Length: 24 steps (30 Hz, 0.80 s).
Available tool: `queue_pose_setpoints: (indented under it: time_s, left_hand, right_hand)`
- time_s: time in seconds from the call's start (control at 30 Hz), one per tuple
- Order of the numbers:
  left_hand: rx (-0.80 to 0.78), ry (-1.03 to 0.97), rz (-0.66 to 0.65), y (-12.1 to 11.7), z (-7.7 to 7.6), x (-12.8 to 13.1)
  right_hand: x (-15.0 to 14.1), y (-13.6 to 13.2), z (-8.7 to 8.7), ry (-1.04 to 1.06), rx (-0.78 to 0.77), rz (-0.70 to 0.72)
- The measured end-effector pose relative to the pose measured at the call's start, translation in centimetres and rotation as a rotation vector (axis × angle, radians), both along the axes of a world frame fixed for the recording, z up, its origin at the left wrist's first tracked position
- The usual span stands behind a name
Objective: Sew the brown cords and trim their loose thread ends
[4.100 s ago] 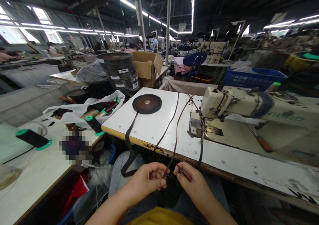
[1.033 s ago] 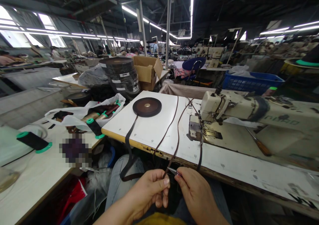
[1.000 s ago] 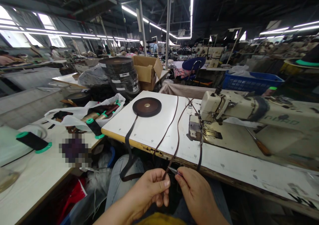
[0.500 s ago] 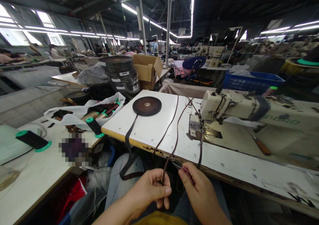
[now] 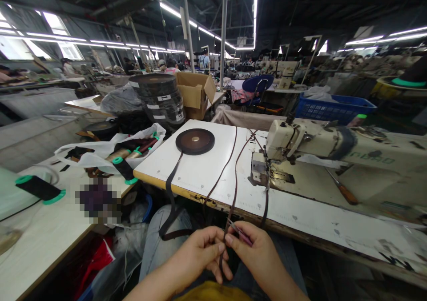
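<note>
My left hand point(image 5: 210, 250) is closed on a narrow dark brown strip point(image 5: 234, 187), which runs up over the table edge toward the sewing machine point(image 5: 290, 145). Close beside it, my right hand point(image 5: 250, 245) holds small purple-handled thread snips point(image 5: 243, 234), their metal tips pointing up and left by the strip. The thumb and finger of that hand meet at the strip. On the white tabletop lies a flat roll of dark tape point(image 5: 195, 141). Its loose tail point(image 5: 171, 194) hangs over the edge and loops across my leg toward my left hand.
A wooden-handled screwdriver point(image 5: 347, 194) lies under the machine arm. At left, a side table point(image 5: 40, 238) bears black thread cones point(image 5: 40, 189) and a white plastic bag point(image 5: 83, 156). A blue basket point(image 5: 333, 110) and a cardboard box point(image 5: 191, 92) stand behind.
My right hand has moved left, up against my left hand, bringing the snips to the strip. The view has shifted slightly.
</note>
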<state>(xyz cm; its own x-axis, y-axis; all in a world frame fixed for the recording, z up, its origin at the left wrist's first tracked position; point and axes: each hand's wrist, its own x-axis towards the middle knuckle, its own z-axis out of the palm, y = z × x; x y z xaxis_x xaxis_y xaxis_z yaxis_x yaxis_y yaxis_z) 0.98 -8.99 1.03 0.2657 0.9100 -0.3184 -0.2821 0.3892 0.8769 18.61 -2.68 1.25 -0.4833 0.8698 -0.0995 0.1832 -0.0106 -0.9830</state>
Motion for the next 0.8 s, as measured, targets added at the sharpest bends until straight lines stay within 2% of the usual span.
queue_pose_setpoints:
  time_s: [0.13, 0.33, 0.5, 0.6, 0.67, 0.8]
  left_hand:
    - [0.037, 0.110, -0.042, 0.2, -0.3, 0.4]
    - [0.032, 0.203, -0.050, 0.6, -0.1, 0.9]
    - [0.085, 0.380, -0.059, 0.8, -1.1, 1.0]
    - [0.065, 0.331, -0.047, 0.8, -1.5, 0.9]
    - [0.024, 0.234, -0.040, 0.9, -1.3, 0.9]
    - [-0.045, 0.063, 0.033, 0.8, -0.6, 0.9]
  right_hand:
    - [0.1, -0.5, -0.6, -0.150, 0.124, -0.037]
    - [0.4, -0.5, -0.5, -0.286, 0.190, -0.016]
    - [0.4, -0.8, 0.0, -0.520, 0.406, -0.031]
    - [0.4, -1.1, 0.2, -0.515, 0.479, -0.017]
    - [0.3, -1.2, 0.3, -0.442, 0.428, 0.011]
    - [0.1, -0.9, 0.5, -0.177, 0.126, 0.033]
